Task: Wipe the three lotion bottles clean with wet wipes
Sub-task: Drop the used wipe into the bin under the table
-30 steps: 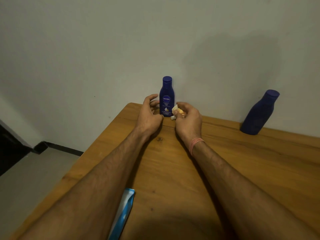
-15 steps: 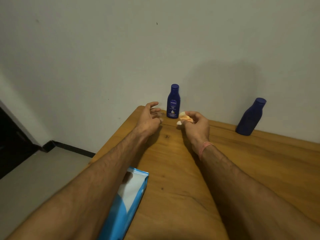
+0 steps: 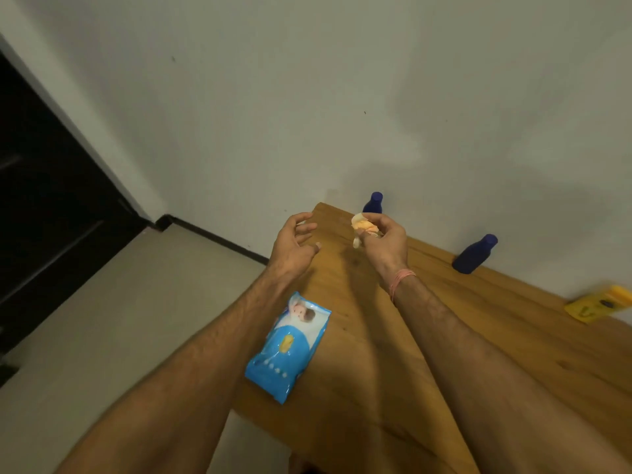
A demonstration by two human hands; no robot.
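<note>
Bottles: 2 blue ones are seen upright at the wall, 1 just behind the right hand, the other well apart to the right. A crumpled wipe is pinched in the right hand. The left hand is held loosely curled, empty. A yellow item, possibly the 3rd bottle, lies flat. Wipe pack lies near the table edge. Progress is judged unclear; cleanliness cannot be told.

Both hands have pulled back from the small bottle; the right hand lifts the crumpled wipe.
</note>
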